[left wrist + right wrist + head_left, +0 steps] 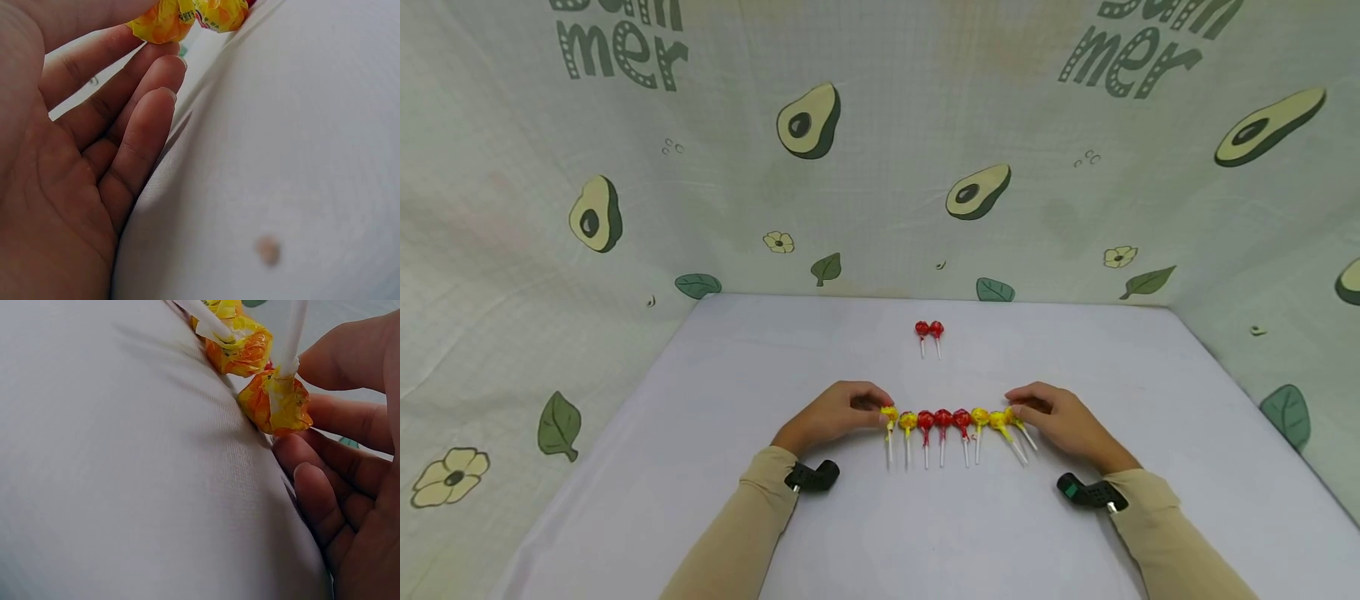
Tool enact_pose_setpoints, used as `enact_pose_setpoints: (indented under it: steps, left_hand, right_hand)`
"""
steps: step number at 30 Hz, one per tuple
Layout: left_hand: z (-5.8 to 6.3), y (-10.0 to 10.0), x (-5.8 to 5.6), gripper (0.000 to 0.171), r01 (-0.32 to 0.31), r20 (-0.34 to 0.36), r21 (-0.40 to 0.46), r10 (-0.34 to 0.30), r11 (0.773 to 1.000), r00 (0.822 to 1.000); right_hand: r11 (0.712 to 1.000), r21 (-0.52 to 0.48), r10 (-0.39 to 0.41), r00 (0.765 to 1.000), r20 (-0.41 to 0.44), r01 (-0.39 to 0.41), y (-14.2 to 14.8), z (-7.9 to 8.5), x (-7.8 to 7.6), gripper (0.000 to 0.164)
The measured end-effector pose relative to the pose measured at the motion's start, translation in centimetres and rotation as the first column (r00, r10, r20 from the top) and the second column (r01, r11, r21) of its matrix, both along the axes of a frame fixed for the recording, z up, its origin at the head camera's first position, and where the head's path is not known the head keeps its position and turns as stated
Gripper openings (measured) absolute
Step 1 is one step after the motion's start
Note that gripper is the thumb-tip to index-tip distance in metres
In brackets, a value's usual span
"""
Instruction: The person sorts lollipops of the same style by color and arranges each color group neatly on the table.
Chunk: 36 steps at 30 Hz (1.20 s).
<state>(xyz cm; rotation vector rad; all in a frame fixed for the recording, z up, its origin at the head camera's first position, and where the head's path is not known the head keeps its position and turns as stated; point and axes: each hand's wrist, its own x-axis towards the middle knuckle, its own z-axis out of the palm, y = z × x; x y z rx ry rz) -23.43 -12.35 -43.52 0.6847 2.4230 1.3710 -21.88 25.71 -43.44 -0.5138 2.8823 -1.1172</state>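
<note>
Pinching | left hand (pixel 833 412): leftmost yellow lollipop (pixel 889 414) | right hand (pixel 1067 419): rightmost yellow lollipop (pixel 276 405) | head view only: two far red lollipops (pixel 922 328)

Red lollipops (pixel 943 417) and yellow lollipops (pixel 278 406), the latter seemingly orange-blotched, have white sticks (pixel 295 334).

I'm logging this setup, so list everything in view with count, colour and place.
Yellow lollipops: five, yellow, two at the row's left end, three at its right
Red lollipops in the row: three, red, middle
Red lollipops behind: two, red, farther back
Table: one, white, underneath
Backdrop: count unclear, pale with green print, around the table
Wrist devices: two, black, one per wrist
Sleeves: two, beige, forearms
Left hand: one, pinching the leftmost lollipop
Right hand: one, pinching the rightmost
</note>
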Motion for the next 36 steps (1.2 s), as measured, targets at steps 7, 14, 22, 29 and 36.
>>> enact_pose_setpoints:
  steps: [7, 14, 22, 29, 36]
  left_hand:
    - [-0.1, 0.0, -0.1, 0.022, 0.015, -0.005, 0.035, -0.014, 0.999, 1.0]
    - [0.0, -0.1, 0.0, 0.024, 0.012, -0.003, 0.047, -0.011, 0.999, 1.0]
    - [0.0, 0.0, 0.1, 0.023, -0.028, 0.012, 0.032, 0.027, 0.999, 1.0]
    - [-0.1, 0.1, 0.0, 0.025, -0.069, 0.057, 0.038, 0.067, 0.997, 0.996]
    - [0.4, 0.4, -1.0, 0.029, -0.092, 0.073, 0.079, 0.086, 0.993, 0.994]
  right_hand:
    - [1.0, 0.005, -0.003, 1.0, -0.009, 0.003, 0.0, -0.1, 0.0, 0.03]
    - [1.0, -0.004, 0.001, 1.0, -0.003, -0.001, 0.1, -0.2, 0.0, 0.032]
    - [0.999, -0.042, 0.018, 1.0, 0.005, -0.017, 0.1, -0.6, -0.1, 0.028]
    - [0.999, -0.045, 0.022, 1.0, 0.02, -0.021, 0.0, -1.0, 0.0, 0.03]
    - [0.999, -0.039, 0.012, 1.0, 0.008, -0.012, 0.1, -0.5, -0.1, 0.029]
